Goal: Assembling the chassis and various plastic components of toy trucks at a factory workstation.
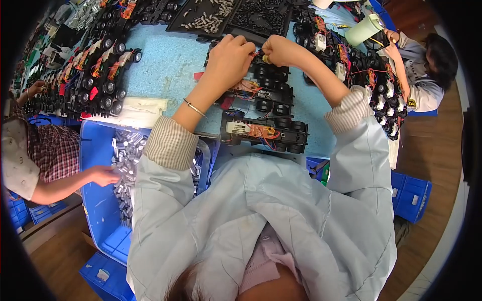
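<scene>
My left hand (230, 59) and my right hand (282, 51) meet over the far end of a short row of toy vehicle chassis. Both have bent, closed fingertips close together at the farthest chassis (271, 73); what they pinch is too small and covered to make out. A bit of yellow shows by my right fingertips. Nearer me lie a second black chassis (279, 95) with red and blue wires and a third chassis (288, 134), carrying a white block, an orange-red board and black wheels. My left hand hides part of the farthest one.
Black trays of small parts (206, 17) stand beyond my hands. Wheeled chassis crowd the blue table (165, 65) on both sides. A pale green cup (362, 30) stands far right. At left, a co-worker's hand (104, 175) reaches into a blue bin (98, 210) of silvery parts. Another person sits far right.
</scene>
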{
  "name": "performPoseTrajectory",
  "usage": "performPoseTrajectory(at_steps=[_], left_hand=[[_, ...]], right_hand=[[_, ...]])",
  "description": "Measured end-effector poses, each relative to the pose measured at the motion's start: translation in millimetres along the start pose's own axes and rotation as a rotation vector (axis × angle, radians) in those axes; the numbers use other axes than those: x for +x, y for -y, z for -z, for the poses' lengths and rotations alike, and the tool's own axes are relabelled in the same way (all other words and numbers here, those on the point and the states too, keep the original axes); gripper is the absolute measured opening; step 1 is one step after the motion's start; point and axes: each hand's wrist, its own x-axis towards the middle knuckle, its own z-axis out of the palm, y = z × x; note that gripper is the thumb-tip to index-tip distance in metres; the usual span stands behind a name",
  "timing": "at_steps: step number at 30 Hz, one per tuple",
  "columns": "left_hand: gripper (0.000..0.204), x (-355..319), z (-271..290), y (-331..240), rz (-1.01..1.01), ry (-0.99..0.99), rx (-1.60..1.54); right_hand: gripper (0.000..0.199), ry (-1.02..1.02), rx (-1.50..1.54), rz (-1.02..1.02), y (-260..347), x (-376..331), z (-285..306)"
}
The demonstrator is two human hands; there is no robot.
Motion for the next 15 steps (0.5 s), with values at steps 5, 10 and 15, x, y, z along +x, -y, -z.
performPoseTrajectory(at_steps=[5, 10, 15], left_hand=[[0.01, 0, 4, -4, 0.005, -0.018, -0.007], [0.009, -7, 4, -4, 0.026, -0.049, -0.018], [0.011, -2, 7, -10, 0.01, -0.029, -0.026]], right_hand=[[0.017, 0.024, -0.009, 0.027, 2, -3, 8], [0.016, -0.386, 0.151, 0.059, -28, 1, 64], [0.023, -0.469, -0.323, 0.091, -128, 65, 140]])
